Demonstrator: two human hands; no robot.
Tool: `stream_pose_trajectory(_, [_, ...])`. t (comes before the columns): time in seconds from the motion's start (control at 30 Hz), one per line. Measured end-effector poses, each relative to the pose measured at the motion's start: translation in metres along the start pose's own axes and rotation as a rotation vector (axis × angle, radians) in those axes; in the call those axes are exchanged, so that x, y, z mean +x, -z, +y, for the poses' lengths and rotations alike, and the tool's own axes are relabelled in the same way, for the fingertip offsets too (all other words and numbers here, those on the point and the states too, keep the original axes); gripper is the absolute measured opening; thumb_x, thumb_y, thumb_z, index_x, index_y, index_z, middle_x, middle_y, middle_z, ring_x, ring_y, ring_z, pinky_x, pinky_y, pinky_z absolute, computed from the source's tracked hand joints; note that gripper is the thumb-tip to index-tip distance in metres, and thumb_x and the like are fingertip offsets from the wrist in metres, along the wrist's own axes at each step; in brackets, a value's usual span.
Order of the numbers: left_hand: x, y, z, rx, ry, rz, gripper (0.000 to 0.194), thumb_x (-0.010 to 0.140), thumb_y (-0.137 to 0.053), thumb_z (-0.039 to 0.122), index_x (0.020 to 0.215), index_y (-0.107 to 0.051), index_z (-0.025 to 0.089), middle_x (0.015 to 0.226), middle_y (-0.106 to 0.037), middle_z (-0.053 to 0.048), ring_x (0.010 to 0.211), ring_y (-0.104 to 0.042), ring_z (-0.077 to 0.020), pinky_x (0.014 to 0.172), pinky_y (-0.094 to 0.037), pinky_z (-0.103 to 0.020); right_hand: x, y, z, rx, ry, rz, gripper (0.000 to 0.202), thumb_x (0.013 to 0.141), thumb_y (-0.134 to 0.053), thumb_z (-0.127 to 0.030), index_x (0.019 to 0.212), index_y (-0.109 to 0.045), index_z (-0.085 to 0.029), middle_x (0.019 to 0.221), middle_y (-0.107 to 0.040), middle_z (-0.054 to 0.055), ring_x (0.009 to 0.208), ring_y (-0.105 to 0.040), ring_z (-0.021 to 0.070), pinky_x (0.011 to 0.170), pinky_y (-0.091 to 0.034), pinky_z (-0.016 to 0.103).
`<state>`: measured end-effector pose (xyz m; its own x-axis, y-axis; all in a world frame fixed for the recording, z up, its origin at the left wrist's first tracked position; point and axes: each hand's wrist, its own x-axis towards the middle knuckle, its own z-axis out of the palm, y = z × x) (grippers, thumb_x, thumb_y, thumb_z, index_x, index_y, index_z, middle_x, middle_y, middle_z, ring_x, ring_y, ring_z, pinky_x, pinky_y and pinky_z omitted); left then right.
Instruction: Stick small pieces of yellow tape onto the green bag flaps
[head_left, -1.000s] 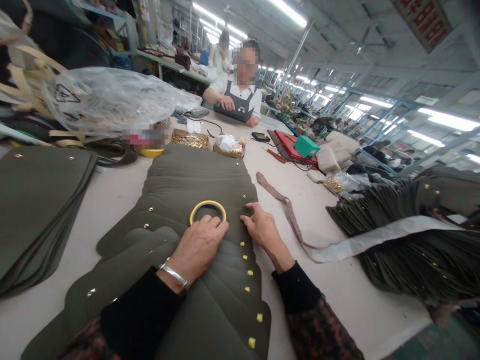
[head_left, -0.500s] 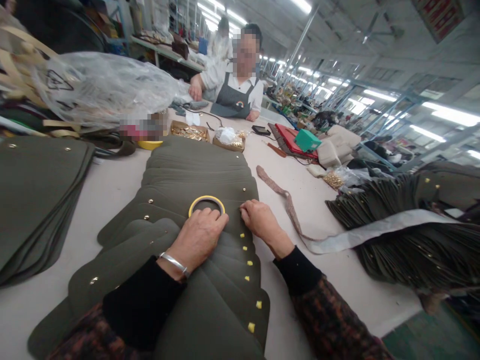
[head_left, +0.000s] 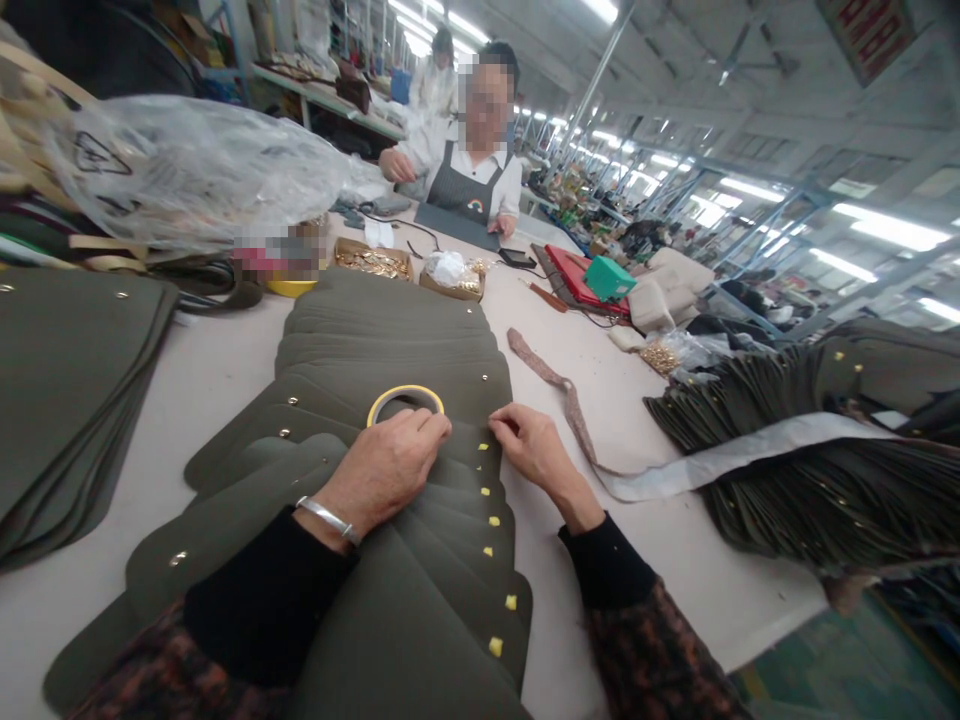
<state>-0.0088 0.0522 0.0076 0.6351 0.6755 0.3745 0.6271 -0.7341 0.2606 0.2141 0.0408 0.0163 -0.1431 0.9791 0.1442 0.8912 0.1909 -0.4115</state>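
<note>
- Long ceiling lights (head_left: 892, 225) hang over a busy workshop, and a pale table (head_left: 637, 590) spreads across the foreground.
- At the table's far edge is a co-worker (head_left: 472, 190) in a striped apron.
- Dark green panels (head_left: 390, 345) overlap in a long fan down the middle of the table, toward its near edge.
- Over them is a roll of yellow tape (head_left: 406, 390), just beyond the knuckles of the left hand (head_left: 386, 470); that hand's fingers curl over its near rim — holding it, the thumb hidden.
- By the panels' right border is the right hand (head_left: 536, 455), thumb and forefinger drawn narrow — I cannot tell whether anything is pinched there. The roll is left of these fingertips, near but apart.
- Yellow bits (head_left: 493, 521) dot that border, running from beside the right fingertips toward the table's near edge.
- Toward the table's right edge is a thick bundle of green pieces (head_left: 795, 510), crossed by a pale strip (head_left: 750, 458).
</note>
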Motion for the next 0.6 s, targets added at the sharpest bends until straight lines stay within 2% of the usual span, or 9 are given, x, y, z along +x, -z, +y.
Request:
stream_pose_trajectory(0.07, [0.0,-0.001,0.0,0.017,0.012,0.001,0.021,0.097,-0.036,0.019,0.097,-0.057,0.017,0.091,-0.063,-0.005,0.091,-0.057,-0.0184,0.082,-0.046,-0.03,-0.004,-0.003,0.008,0.088,-0.07,0.116,0.017,0.085,-0.053,-0.021,0.087,-0.07,-0.019,0.081,-0.072,0.003,0.073,-0.063,0.0156,0.07,-0.045,0.026])
stream_pose_trajectory(0.13, [0.001,-0.003,0.0,0.026,0.027,0.008,0.021,0.097,-0.037,0.021,0.096,-0.057,0.017,0.091,-0.063,-0.006,0.092,-0.058,-0.0191,0.081,-0.046,-0.031,-0.007,-0.007,0.014,0.138,-0.13,0.122,0.018,0.086,-0.053,-0.022,0.092,-0.07,-0.019,0.083,-0.073,0.002,0.073,-0.065,0.0159,0.071,-0.047,0.027])
stream_pose_trajectory(0.3, [0.0,-0.002,0.0,-0.015,0.003,-0.055,0.021,0.098,-0.036,0.025,0.096,-0.056,0.019,0.088,-0.064,-0.002,0.079,-0.061,-0.0158,0.074,-0.046,-0.028,-0.016,-0.011,0.014,0.156,-0.159,0.068,0.022,0.084,-0.053,-0.017,0.097,-0.071,-0.019,0.091,-0.075,0.004,0.08,-0.067,0.0171,0.076,-0.048,0.028])
stream_pose_trajectory(0.47, [-0.001,0.0,0.0,-0.096,-0.029,-0.002,0.026,0.099,-0.035,0.027,0.096,-0.058,0.018,0.093,-0.067,-0.004,0.089,-0.063,-0.016,0.083,-0.048,-0.029,-0.023,-0.001,0.01,0.134,-0.139,-0.123,0.018,0.081,-0.057,-0.017,0.082,-0.074,-0.02,0.078,-0.075,0.003,0.07,-0.066,0.0176,0.068,-0.047,0.027])
stream_pose_trajectory(0.53, [-0.001,0.0,-0.001,-0.124,-0.032,0.04,0.027,0.098,-0.035,0.027,0.098,-0.06,0.017,0.095,-0.068,-0.005,0.093,-0.063,-0.016,0.088,-0.049,-0.031,-0.026,0.002,0.006,0.166,-0.138,-0.067,0.018,0.081,-0.056,-0.018,0.081,-0.074,-0.02,0.076,-0.074,0.003,0.069,-0.065,0.0173,0.067,-0.047,0.027])
stream_pose_trajectory(0.6, [-0.002,-0.001,0.0,-0.171,-0.027,0.071,0.028,0.098,-0.036,0.029,0.102,-0.062,0.018,0.1,-0.07,-0.005,0.096,-0.064,-0.0149,0.09,-0.05,-0.029,-0.028,0.002,-0.002,0.268,-0.138,0.055,0.018,0.083,-0.056,-0.021,0.086,-0.074,-0.019,0.078,-0.074,0.003,0.068,-0.065,0.0166,0.067,-0.048,0.027])
